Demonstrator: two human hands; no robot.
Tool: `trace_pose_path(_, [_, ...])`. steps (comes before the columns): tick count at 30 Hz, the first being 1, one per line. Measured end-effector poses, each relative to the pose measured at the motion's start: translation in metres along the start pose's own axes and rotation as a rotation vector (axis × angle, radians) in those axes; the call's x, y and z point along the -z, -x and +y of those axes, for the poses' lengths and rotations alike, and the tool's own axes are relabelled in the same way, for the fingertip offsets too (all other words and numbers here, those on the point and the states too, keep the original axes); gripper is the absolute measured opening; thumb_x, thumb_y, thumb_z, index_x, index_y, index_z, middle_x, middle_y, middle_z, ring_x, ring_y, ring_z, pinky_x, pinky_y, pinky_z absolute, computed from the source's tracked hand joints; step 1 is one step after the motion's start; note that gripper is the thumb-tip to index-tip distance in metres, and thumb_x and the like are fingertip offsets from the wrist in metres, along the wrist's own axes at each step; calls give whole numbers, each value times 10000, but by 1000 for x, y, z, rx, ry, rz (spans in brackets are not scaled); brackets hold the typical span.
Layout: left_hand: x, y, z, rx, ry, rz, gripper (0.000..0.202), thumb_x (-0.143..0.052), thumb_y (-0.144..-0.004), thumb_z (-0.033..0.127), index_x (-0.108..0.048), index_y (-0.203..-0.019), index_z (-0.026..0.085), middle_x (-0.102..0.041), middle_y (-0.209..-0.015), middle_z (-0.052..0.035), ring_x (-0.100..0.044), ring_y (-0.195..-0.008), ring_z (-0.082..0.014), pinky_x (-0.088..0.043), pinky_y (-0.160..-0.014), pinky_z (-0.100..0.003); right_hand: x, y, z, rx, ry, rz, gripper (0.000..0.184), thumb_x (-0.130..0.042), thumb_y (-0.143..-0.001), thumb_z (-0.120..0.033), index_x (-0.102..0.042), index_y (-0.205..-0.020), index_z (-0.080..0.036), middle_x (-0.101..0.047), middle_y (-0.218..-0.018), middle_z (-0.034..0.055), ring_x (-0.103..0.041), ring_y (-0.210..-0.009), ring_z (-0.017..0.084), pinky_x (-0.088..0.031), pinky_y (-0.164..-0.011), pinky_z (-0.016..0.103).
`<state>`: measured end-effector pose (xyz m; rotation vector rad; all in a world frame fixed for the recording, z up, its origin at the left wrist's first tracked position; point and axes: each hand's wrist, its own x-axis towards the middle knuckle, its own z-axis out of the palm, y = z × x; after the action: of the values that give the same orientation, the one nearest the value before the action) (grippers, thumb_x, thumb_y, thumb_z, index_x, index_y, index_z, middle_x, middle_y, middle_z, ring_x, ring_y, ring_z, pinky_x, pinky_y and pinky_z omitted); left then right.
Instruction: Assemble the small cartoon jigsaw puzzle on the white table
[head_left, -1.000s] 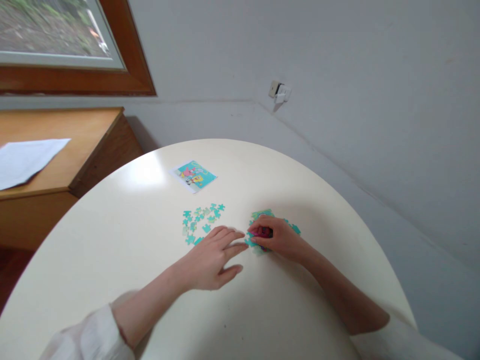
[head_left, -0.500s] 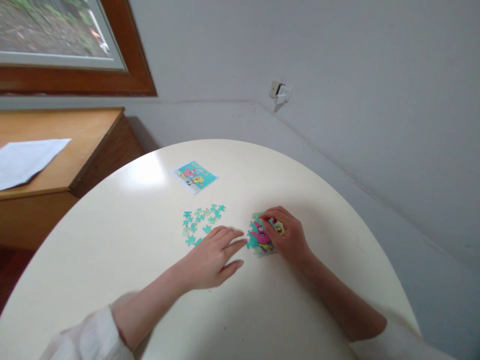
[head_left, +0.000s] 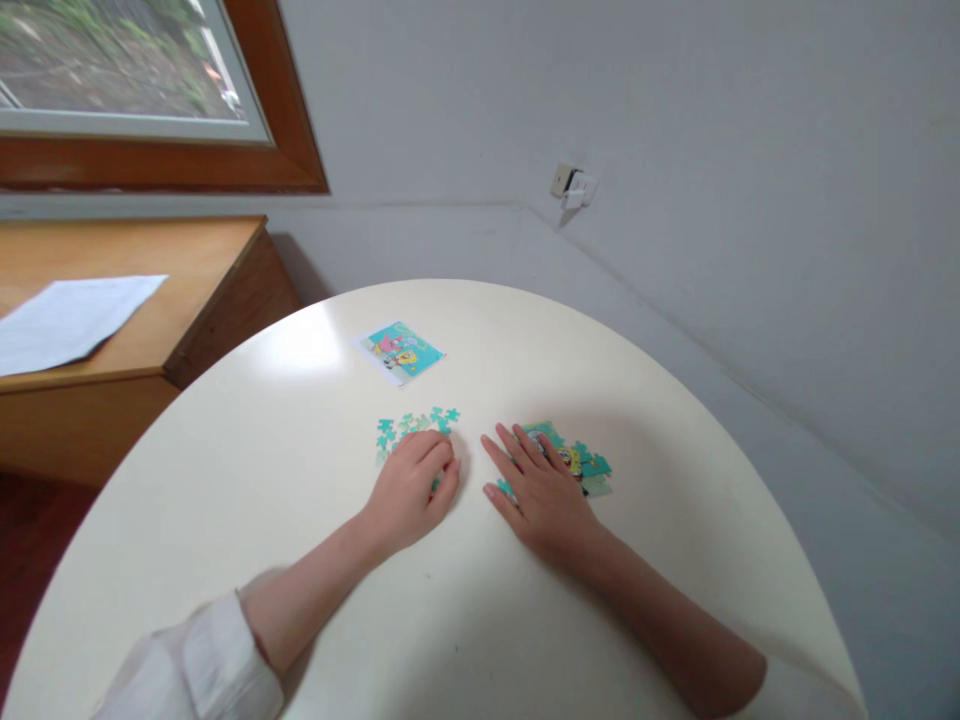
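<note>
My left hand (head_left: 411,485) is over the loose puzzle pieces (head_left: 386,430), with its fingers curled and the thumb drawn in. A bit of a teal puzzle piece (head_left: 436,484) shows between the thumb and fingers; the rest of it is hidden. Flat on the partly joined jigsaw puzzle (head_left: 596,470) lies my right hand (head_left: 536,485), its fingers spread. The hand covers the puzzle's left and middle part. A yellow cartoon figure and teal edges stick out on the right.
A small picture card (head_left: 405,352) with the same cartoon figures lies farther back on the round white table (head_left: 315,620). At left, a wooden cabinet (head_left: 217,250) carries a white paper sheet (head_left: 82,315). A plug sits in the wall socket (head_left: 574,187).
My left hand has moved left from beside the joined puzzle onto the loose pieces, its fingers curling. The right hand has gone from a pinch to lying spread on the puzzle.
</note>
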<state>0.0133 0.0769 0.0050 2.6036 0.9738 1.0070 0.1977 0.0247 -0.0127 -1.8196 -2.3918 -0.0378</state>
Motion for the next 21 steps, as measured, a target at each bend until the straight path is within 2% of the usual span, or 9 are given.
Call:
trace_pose_path(5, [0, -2, -10, 42, -134, 66, 190, -395, -836, 180, -506, -682, 172, -573, -752, -59, -525, -747, -170, -447, -720, -320, 5, -2, -1, -9, -24, 3, 490, -355, -889, -372, -363, -1349, -205, -326, -1423, 77, -272, -1312, 250, -216, -1063, 472])
trace_pose_path(9, [0, -5, -24, 155, -321, 28, 167, -408, -829, 210, -545, -749, 159, -580, -860, -94, -530, -828, -210, -441, -787, -385, 6, -2, -2, -6, -57, 13, 486, -376, -881, -353, -380, -1338, -190, -350, -1408, 100, -290, -1302, 262, -229, -1050, 498])
trace_pose_path(12, [-4, -4, -29, 226, -468, 14, 214, -425, -824, 257, -571, -929, 141, -563, -1060, -153, -492, -1040, -286, -341, -932, -511, 6, -2, -1, -8, -86, 47, 484, -389, -875, -348, -388, -1331, -185, -363, -1400, 109, -300, -1297, 263, -236, -1046, 506])
trace_pose_path(15, [-9, 0, -33, 317, -554, 8, 403, -418, -837, 370, -517, -1143, 128, -452, -1272, -207, -365, -1213, -357, -216, -991, -591, 8, 0, -6, -9, -106, 126, 519, -418, -858, -326, -364, -1342, -146, -355, -1402, 130, -276, -1307, 266, -217, -1057, 506])
trace_pose_path(18, [-13, 4, -38, 397, -522, -65, 474, -363, -862, 406, -461, -1237, 133, -426, -1313, -212, -347, -1239, -362, -213, -988, -601, 16, 6, -24, 140, -150, 184, 493, -389, -872, -305, -364, -1339, -152, -347, -1410, 112, -249, -1321, 234, -159, -1087, 477])
trace_pose_path(21, [-14, 6, -43, 405, -454, -114, 465, -335, -876, 381, -454, -1244, 122, -439, -1309, -208, -374, -1229, -344, -269, -981, -567, 26, 15, -49, 359, -237, 105, 481, -351, -896, -350, -337, -1351, -196, -303, -1438, 75, -212, -1335, 192, -148, -1102, 418])
